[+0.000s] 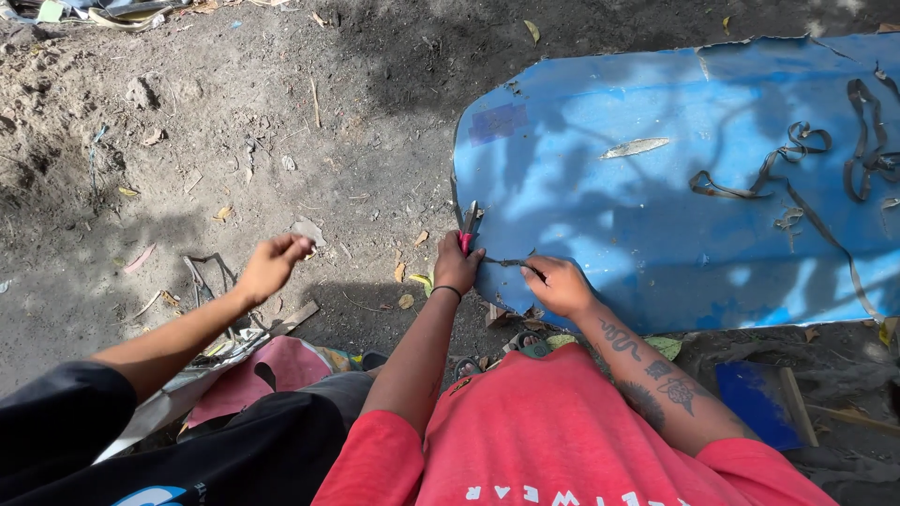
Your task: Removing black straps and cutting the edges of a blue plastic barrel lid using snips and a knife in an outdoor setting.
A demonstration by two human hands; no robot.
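Head view: my left hand (457, 267) is closed around red-handled pliers (467, 228) at the near edge of the blue sheet (656, 187) lying on the dirt ground (281, 141). My right hand (558, 284) pinches a dark strip (511, 263) flat against that edge. Another person's hand (272, 265) hovers loosely curled to the left.

A red-handled cutter (467, 228) stands upright at the near edge of a flat blue sheet (656, 187).

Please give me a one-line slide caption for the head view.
Left hand grips red-handled pliers at a blue sheet's edge; right hand steadies it.
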